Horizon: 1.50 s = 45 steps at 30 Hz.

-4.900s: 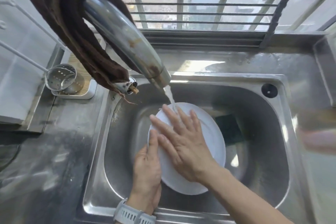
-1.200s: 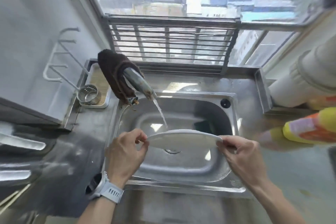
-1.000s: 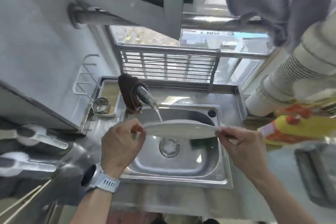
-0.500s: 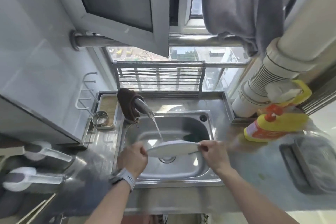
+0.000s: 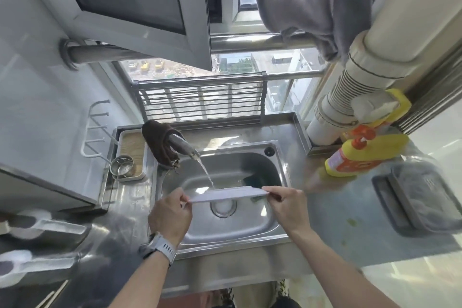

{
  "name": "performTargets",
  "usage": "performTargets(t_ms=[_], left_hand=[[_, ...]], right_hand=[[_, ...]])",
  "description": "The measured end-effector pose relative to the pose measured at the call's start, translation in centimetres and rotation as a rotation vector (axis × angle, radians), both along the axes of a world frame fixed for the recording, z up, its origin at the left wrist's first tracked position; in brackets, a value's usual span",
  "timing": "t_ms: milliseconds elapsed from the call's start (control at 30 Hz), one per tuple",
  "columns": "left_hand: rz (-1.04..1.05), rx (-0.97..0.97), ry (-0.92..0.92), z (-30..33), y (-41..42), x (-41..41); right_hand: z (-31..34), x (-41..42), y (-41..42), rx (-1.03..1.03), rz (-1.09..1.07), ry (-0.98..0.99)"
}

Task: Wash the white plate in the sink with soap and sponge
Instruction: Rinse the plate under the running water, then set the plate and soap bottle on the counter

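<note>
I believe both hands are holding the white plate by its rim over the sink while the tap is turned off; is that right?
Not quite: the tap is running, its stream falling onto the white plate. The head view shows it. The left hand and right hand do hold the plate by its rim over the sink.

**Hand and Arm Status**

I see both forearms extended forward, bare. My left hand, with a watch at the wrist, has fingers curled in a pinch. My right hand mirrors it, well apart, at roughly equal height.
</note>
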State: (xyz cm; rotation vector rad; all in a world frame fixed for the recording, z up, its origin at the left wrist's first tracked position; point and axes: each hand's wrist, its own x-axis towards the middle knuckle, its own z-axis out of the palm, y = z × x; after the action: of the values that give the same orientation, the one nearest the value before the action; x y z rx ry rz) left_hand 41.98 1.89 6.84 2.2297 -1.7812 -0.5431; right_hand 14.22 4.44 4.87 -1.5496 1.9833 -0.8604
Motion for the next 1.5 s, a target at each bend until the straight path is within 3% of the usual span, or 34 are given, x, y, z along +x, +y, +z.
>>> performTargets(t_ms=[200, 400, 533, 633, 900, 1267, 1400, 1500], left_hand=[[-0.120, -0.105, 0.263, 0.8, -2.9, -8.0], [-0.225, 0.224, 0.408, -1.4, -2.1, -21.3], [-0.154, 0.455, 0.455, -5.1, 0.3, -27.3], [-0.092, 0.519, 0.483, -7.5, 1.4, -30.7], [-0.035, 0.497, 0.489, -8.8, 1.0, -37.2], [-0.091, 0.489, 0.376, -10.1, 0.4, -38.3], [-0.147, 0.163, 0.466, -6.8, -2.2, -39.3], [-0.195, -0.074, 0.549, -2.5, -5.0, -40.8]], right_hand=[[1.2, -7.0, 2.5, 0.014, -0.300, -0.202], [0.4, -18.6, 6.3, 0.179, -0.610, -0.196], [-2.4, -24.3, 8.2, 0.378, -0.693, -0.264], [-3.9, -27.3, 8.6, 0.406, -0.728, -0.277], [-6.4, -33.2, 8.0, 0.438, -0.721, -0.116], [-5.5, -32.0, 6.2, 0.494, -0.642, 0.045], [1.4, -32.2, 2.1, 0.057, -0.477, 0.280], [6.9, -32.5, -2.7, -0.144, -0.155, 0.528]])
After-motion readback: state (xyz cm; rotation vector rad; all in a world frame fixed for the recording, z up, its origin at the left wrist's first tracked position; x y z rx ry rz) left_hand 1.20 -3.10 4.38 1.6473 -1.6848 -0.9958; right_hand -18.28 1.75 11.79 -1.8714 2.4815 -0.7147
